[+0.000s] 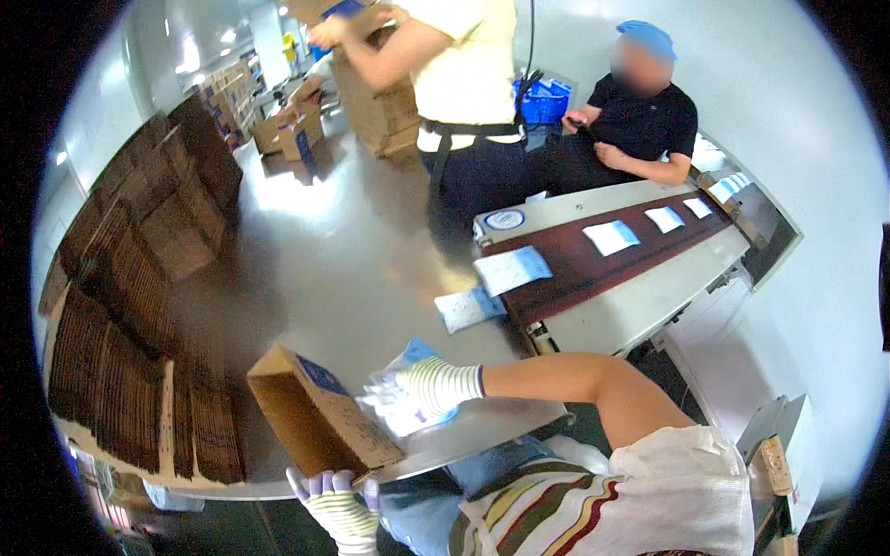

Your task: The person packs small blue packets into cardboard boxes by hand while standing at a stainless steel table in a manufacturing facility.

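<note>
the right hand is over a blue-and-white packet on the counter, beside an open cardboard box; its fingers are blurred, so i cannot tell whether they clamp it. the left hand has its fingers at the box's near edge, and whether they grip is unclear. the packet looks light, soft and perhaps slippery, best held broadly across its middle; the stiffer box suits a hold by its wall. 1 other packet lies by the end of the conveyor belt.
</note>
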Motion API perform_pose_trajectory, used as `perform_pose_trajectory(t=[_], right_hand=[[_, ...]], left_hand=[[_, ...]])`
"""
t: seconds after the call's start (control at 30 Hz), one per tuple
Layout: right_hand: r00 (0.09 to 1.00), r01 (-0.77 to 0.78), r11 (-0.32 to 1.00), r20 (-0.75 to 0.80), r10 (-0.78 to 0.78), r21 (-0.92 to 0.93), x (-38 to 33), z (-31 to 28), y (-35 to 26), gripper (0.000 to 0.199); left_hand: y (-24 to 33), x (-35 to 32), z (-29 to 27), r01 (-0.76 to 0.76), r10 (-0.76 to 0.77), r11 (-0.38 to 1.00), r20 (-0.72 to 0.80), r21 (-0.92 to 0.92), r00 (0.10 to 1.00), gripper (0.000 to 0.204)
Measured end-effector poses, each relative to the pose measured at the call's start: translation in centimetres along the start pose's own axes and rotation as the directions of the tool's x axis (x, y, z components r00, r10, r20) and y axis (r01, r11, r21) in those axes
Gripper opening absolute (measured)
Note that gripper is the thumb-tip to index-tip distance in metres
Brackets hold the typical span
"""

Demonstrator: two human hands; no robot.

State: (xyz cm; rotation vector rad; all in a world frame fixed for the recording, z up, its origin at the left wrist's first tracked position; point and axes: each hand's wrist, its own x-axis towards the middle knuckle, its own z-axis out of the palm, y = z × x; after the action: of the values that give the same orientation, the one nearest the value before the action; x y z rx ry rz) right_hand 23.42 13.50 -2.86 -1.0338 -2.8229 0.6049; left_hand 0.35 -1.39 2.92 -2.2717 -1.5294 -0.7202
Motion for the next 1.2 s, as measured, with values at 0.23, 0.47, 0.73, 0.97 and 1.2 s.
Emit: perform_pose_trajectory(t=[0.23, 0.47, 0.73, 0.97, 1.2], right_hand=[[0.668, 0.667, 0.587, -0.718, -0.197, 0.459, 3.4, -6.7, -8.1, 0.041], [0.682, 0.569, 0.790, -0.404, -0.609, -0.230, 4.4, -6.3, -9.0, 0.021], [0.943, 0.252, 0.967, -0.212, -0.257, -0.051, 5.7, -3.3, -6.1, 0.075], [0.926, 0.315, 0.947, -0.238, -0.293, 0.062, 3.3, -7.8, -11.3, 0.069], [0.744, 0.442, 0.854, -0.419, -0.519, -0.273, 1.1, -1.9, -12.9, 0.026]], left_hand=[[1.0, 1.1, -0.1, -0.058, 0.037, 0.992, 0.178, 0.113, 0.983, 0.038], [1.0, -2.2, -1.2, 0.106, -0.124, 0.989, 0.183, 0.106, 0.975, 0.039], [-1.0, 5.0, -6.2, 0.035, -0.061, 0.975, -0.110, -0.221, 0.992, 0.021], [-10.0, 11.5, 3.7, 0.117, -0.079, 0.993, 0.766, 0.005, 0.638, 0.027], [-12.0, 7.4, 10.4, -0.096, 0.130, 0.990, 0.947, -0.106, 0.294, 0.029]])
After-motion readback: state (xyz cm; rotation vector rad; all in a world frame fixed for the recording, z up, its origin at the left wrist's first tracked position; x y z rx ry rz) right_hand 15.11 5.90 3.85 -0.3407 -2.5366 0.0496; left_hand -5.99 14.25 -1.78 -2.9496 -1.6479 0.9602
